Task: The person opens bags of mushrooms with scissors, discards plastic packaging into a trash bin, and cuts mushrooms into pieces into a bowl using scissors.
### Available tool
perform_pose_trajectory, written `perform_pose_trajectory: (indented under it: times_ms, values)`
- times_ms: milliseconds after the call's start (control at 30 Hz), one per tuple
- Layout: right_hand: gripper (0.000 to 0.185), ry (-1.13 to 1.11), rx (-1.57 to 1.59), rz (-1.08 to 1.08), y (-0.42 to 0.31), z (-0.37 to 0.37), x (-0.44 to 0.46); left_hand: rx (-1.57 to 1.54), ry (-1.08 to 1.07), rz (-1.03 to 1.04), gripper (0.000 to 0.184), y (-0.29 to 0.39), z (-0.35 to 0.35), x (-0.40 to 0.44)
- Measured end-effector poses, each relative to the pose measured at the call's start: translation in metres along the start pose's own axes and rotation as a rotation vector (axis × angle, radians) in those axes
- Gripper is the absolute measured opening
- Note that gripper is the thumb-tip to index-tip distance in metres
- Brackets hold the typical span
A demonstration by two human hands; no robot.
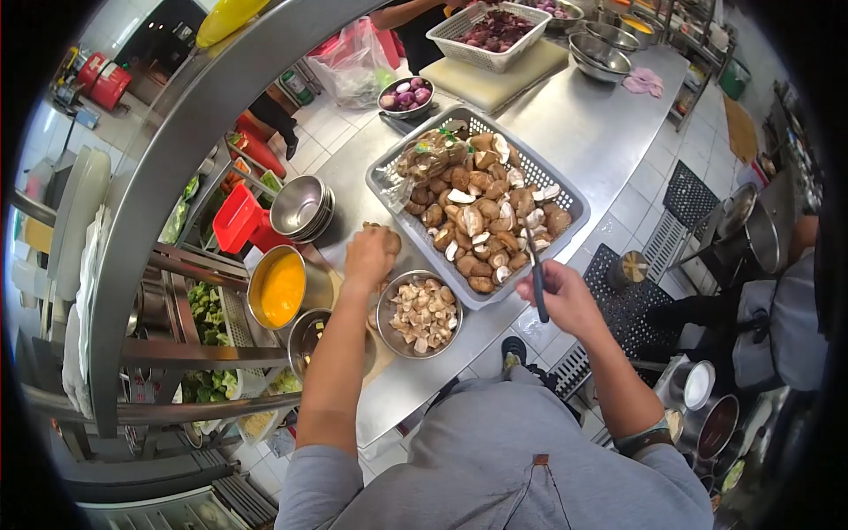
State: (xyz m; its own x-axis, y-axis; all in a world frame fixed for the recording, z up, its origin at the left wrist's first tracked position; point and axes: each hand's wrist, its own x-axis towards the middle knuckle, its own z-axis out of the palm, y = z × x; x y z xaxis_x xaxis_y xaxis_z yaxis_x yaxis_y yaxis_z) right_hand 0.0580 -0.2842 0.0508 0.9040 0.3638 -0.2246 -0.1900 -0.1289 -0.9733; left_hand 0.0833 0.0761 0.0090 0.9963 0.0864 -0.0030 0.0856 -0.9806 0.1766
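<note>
My left hand (pixel 371 258) is closed around a brown mushroom (pixel 387 236), partly hidden by the fingers, between the stacked bowls and the basket. In my right hand (pixel 565 299) is a black-handled cutting tool (pixel 538 281) with a metal blade; I cannot tell whether it is a knife or scissors. Its blade points away, over the near right side of a grey plastic basket (pixel 579 205). Whole brown mushrooms (pixel 477 216) fill that basket, with a plastic bag of them (pixel 430 156) at its far left. Below my left hand stands a metal bowl (pixel 382 320) of cut mushroom pieces (pixel 424 311).
Stacked metal bowls (pixel 299 205) and a pot of orange liquid (pixel 276 287) stand left. A steel shelf frame (pixel 132 238) rises beside me. Beyond are a bowl of purple onions (pixel 406 93), a cutting board (pixel 490 84) and a white basket (pixel 490 57). A co-worker (pixel 777 327) is at right.
</note>
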Motion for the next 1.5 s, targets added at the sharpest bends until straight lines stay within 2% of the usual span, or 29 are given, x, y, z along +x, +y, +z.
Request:
perform_pose_trajectory:
  times_ms: [33,67,100,167,200,233,267,333,367,400,433,500,533,567,633,667,767,867,1100,1167,1233,1500]
  values:
    - [0.024,-0.053,-0.027,0.012,0.002,0.003,-0.004,-0.094,0.108,0.000,0.052,-0.001,-0.010,-0.001]
    - [0.033,-0.080,-0.022,0.010,-0.001,0.008,-0.010,-0.175,0.189,-0.031,0.049,-0.004,-0.017,-0.008]
    - [0.033,-0.071,-0.018,0.011,-0.002,0.014,-0.016,-0.175,0.186,-0.021,0.049,0.001,-0.026,-0.018]
    - [0.047,-0.130,-0.371,-0.016,-0.007,0.028,-0.023,-1.696,-0.053,-0.276,0.041,0.016,-0.051,-0.049]
    - [0.055,-0.170,-0.456,0.032,-0.027,0.038,-0.027,-1.696,-0.052,-0.274,0.041,0.027,-0.056,-0.065]
    - [0.055,-0.171,-0.458,0.031,-0.025,0.047,-0.026,-1.953,-0.141,-0.246,0.043,0.043,-0.057,-0.081]
    - [0.058,-0.170,-0.544,-0.072,-0.017,0.056,-0.027,-2.211,-0.236,-0.213,0.045,0.055,-0.055,-0.094]
    - [0.065,-0.155,-0.664,-0.242,-0.010,0.070,-0.029,-2.309,-0.232,-0.203,0.048,0.069,-0.049,-0.112]
    - [0.065,-0.167,-0.674,-0.239,-0.009,0.075,-0.030,-2.399,-0.229,-0.185,0.051,0.074,-0.046,-0.120]
    - [0.066,-0.131,-0.739,-0.310,-0.008,0.080,-0.030,-2.384,-0.187,-0.291,0.050,0.078,-0.043,-0.126]
    - [0.067,-0.096,-0.801,-0.383,-0.007,0.084,-0.031,-2.396,-0.170,-0.298,0.050,0.082,-0.042,-0.131]
    - [0.067,-0.100,-0.814,-0.371,-0.006,0.091,-0.032,-2.258,0.018,-0.460,0.049,0.088,-0.045,-0.138]
    - [0.066,-0.088,-0.819,-0.361,-0.006,0.095,-0.033,-2.290,0.079,-0.520,0.047,0.089,-0.045,-0.142]
    - [0.066,-0.104,-0.819,-0.364,-0.007,0.097,-0.035,-2.292,0.096,-0.529,0.047,0.089,-0.043,-0.144]
    - [0.065,-0.223,-0.779,-0.276,-0.012,0.101,-0.040,-2.331,0.281,-0.512,0.047,0.088,-0.038,-0.147]
    - [0.065,-0.228,-0.779,-0.275,-0.012,0.104,-0.041,-2.304,0.316,-0.450,0.046,0.089,-0.036,-0.150]
    - [0.065,-0.248,-0.722,-0.172,-0.011,0.111,-0.044,-2.215,0.370,-0.364,0.044,0.086,-0.024,-0.155]
    - [0.066,-0.223,-0.750,-0.224,-0.011,0.111,-0.045,-2.106,0.388,-0.297,0.045,0.080,-0.024,-0.161]
    - [0.065,-0.237,-0.732,-0.216,-0.016,0.105,-0.043,-2.085,0.383,-0.265,0.045,0.095,-0.031,-0.162]
    - [0.064,-0.226,-0.736,-0.250,-0.011,0.106,-0.041,-1.974,0.322,-0.347,0.044,0.098,-0.028,-0.163]
    - [0.063,-0.186,-0.727,-0.337,-0.003,0.110,-0.038,-1.994,0.336,-0.368,0.043,0.103,-0.025,-0.166]
    - [0.055,-0.162,-0.706,-0.308,0.033,0.130,-0.032,-1.979,0.402,-0.466,0.041,0.098,-0.011,-0.172]
